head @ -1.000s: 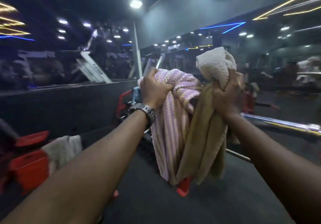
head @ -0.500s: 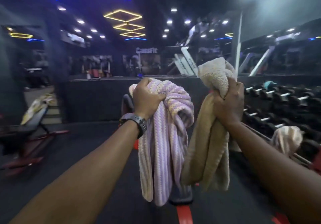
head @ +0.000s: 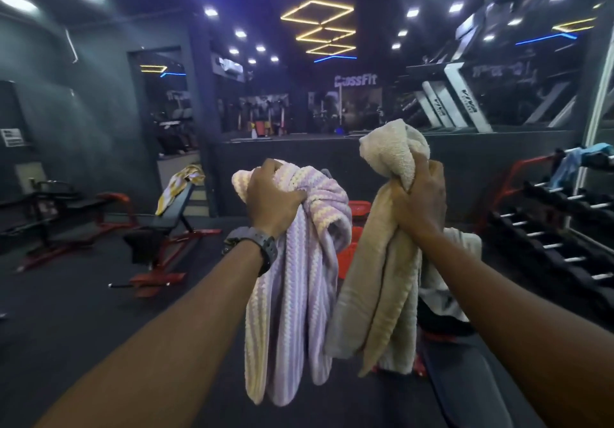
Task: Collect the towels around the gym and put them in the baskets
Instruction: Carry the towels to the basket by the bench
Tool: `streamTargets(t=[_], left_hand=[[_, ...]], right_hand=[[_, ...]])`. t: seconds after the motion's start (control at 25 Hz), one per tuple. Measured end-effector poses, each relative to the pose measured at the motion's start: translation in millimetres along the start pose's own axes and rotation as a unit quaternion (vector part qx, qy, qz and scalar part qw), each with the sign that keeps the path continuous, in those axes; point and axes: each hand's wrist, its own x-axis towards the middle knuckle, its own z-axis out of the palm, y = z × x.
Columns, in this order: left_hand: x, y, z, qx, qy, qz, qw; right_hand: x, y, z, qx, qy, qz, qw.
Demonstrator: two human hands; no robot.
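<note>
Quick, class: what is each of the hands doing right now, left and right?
Left hand: closed, holding the lilac and cream striped towel.
Right hand: closed, holding the beige towel.

Both fists gripping towels — striped towel [head: 292, 294] (left), tan towel [head: 375, 294].

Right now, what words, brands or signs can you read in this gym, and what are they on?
"CrossFit": white letters on the far wall, first letters partly blurred.
Treadmill uprights: logo marks, too blurred to read.
Small wall sign at left: too small to read.
Nothing readable on the towels or the watch.
</note>
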Motion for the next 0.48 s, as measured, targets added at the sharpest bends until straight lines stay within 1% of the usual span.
streamTargets(t=[0.2,0.4,0.48], left_hand=[[79,-82,30,0.032,0.002,-0.006,0.999],[177,-148,74,0.030,-0.007,0.000,1.000],[217,-179,91,0.026,-0.010,0.007,1.000]], right_hand=[[36,31,119,0.013,-0.006,-0.006,1.000],[103,53,238,0.032,-0.026,0.002,0.999],[126,59,287,0.038,-0.027,-0.010,0.999]])
